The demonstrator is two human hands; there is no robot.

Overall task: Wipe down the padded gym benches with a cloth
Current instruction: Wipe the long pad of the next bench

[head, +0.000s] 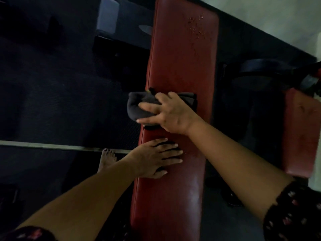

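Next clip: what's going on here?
A person is wiping a red padded bench. The right hand presses a dark grey cloth onto the pad about midway along, at its left edge. The left hand rests flat on the pad nearer the camera. Droplets sit on the far end, not yet wiped. A second red pad stands to the right.

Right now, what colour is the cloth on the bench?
The cloth is dark grey; the head view shows it.
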